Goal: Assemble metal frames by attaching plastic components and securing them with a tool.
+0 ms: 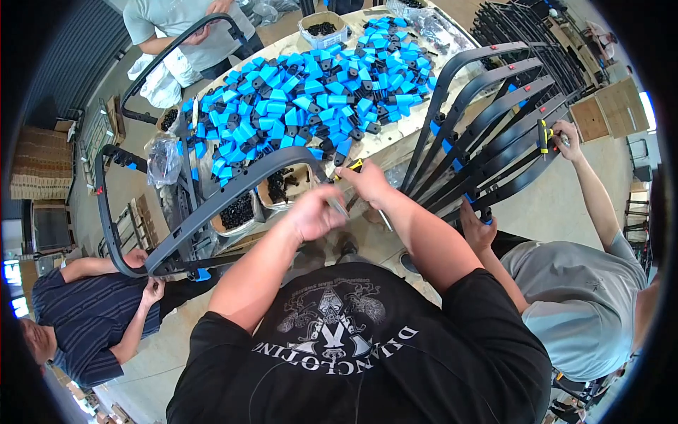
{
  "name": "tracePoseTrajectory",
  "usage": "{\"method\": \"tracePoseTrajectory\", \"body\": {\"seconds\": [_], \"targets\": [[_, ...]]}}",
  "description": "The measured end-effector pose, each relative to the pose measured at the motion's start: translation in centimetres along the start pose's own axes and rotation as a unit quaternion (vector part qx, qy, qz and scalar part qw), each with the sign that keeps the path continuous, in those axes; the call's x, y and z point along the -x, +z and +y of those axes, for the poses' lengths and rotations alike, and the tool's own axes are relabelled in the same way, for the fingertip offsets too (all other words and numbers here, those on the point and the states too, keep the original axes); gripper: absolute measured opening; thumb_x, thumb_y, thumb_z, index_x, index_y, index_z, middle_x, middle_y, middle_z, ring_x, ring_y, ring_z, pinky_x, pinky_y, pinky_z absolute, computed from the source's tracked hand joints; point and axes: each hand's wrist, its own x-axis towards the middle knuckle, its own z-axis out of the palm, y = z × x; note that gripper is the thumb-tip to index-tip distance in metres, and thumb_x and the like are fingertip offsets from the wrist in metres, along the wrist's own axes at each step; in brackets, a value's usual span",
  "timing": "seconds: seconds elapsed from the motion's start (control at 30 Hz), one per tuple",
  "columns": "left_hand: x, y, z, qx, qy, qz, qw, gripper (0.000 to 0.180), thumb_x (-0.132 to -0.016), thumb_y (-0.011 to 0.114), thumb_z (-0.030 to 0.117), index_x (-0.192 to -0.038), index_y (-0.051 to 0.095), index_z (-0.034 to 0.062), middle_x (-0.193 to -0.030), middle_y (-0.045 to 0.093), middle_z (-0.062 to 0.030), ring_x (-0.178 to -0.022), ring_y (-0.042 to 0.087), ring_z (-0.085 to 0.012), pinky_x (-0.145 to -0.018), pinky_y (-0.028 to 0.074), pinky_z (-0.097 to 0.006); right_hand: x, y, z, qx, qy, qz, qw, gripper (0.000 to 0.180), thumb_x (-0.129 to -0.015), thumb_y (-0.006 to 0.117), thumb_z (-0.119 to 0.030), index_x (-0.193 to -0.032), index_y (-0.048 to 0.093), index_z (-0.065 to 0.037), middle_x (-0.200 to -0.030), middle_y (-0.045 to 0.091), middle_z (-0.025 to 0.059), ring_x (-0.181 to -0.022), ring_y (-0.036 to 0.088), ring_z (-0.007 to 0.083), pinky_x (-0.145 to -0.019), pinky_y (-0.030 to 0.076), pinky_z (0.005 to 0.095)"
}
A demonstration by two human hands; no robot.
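L fingers (328,194) curled nr R fingers (349,175)

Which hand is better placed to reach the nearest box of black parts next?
Probably the left hand, though blurred: it is nearer the box; the right hand sits farther off, apparently gripping a yellow tool.

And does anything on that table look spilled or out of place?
Nothing clearly stands out. The blue-and-black parts lie in a loose heap across the table, untidy, but they look more piled than spilled; no damage shows.
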Motion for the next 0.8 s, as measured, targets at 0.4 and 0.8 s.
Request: {"method": "tracePoseTrajectory", "body": {"seconds": [0.4, 0.8], "targets": [[-0.1, 0.4, -0.9, -0.13, 0.028, 0.093, 0.987, 0.019, -0.091, 0.062, 0.014, -0.097, 0.061, -0.0036, -0.08, 0.064, -0.0125, -0.07, 0.069, -0.0296, -0.062, 0.059, -0.04, 1.0, -0.3, -1.4, 0.0, 0.038, -0.026, 0.999, 0.07, -0.084, 0.078, -0.046, -0.114, 0.054, 0.012, -0.107, 0.067, 0.0274, -0.096, 0.068, 0.0323, -0.084, 0.053, 0.0404], [-0.7, 0.0, -3.9, -0.534, 0.18, 0.24, 0.79, 0.026, -0.085, 0.068, 0.021, -0.091, 0.061, -0.0035, -0.081, 0.068, -0.0213, -0.074, 0.069, -0.0376, -0.066, 0.055, -0.045, 0.4, 0.5, 0.2, -0.043, 0.006, -0.023, 0.999, 0.066, -0.084, 0.079, -0.044, -0.111, 0.054, 0.011, -0.098, 0.068, 0.0205, -0.086, 0.066, 0.0254, -0.077, 0.053, 0.0389]]}}
